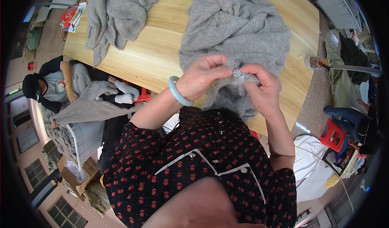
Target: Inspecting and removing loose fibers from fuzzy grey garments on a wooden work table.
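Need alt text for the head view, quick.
Both hands, left hand and right hand, pinch a small sparkly button against a grey knitted garment on a wooden table. Another grey knit lies further left.

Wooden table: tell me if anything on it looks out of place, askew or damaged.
Nothing stands out as damaged or spilled. Two grey knit garments lie crumpled on the wooden table: one loose at the far left, one under the hands. The left hand and right hand pinch a small sparkly button against its edge.
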{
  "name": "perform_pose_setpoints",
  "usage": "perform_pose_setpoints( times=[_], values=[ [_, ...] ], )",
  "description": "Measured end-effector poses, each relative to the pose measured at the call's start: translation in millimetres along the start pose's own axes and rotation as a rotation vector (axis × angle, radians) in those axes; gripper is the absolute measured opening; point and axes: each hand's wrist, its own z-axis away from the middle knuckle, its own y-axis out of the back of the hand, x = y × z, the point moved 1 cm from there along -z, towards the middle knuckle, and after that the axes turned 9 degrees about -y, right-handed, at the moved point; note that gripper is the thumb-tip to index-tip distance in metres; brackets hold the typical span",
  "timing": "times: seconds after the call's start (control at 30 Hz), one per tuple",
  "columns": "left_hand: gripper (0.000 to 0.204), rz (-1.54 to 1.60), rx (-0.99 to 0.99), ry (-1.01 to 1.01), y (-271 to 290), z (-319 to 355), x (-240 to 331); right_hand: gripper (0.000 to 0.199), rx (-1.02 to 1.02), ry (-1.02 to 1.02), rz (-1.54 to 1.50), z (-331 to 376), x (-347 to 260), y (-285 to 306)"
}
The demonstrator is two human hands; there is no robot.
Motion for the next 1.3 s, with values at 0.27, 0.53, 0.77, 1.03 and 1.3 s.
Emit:
perform_pose_setpoints(
  times=[0.27,0.53,0.77,1.03,1.3],
  values=[
    [0.008,0.004,0.026,-0.016,11,-2,3,0.021,0.042,0.053,0.104,-11,14,-7],
    [0.012,-1.156,-0.041,-0.783,24,1,-4,0.021,0.074,0.096,0.133,-18,31,-23],
    [0.012,-1.187,0.056,-0.820,27,11,-18,0.023,0.067,0.028,0.148,-17,40,-37],
    [0.025,-1.387,-0.063,-0.871,28,4,-20,0.033,-0.030,0.164,0.242,-27,33,-27],
    [0.019,-1.367,-0.198,-0.874,39,1,-10,0.025,-0.056,0.379,0.475,-30,35,-25]
  ],
)
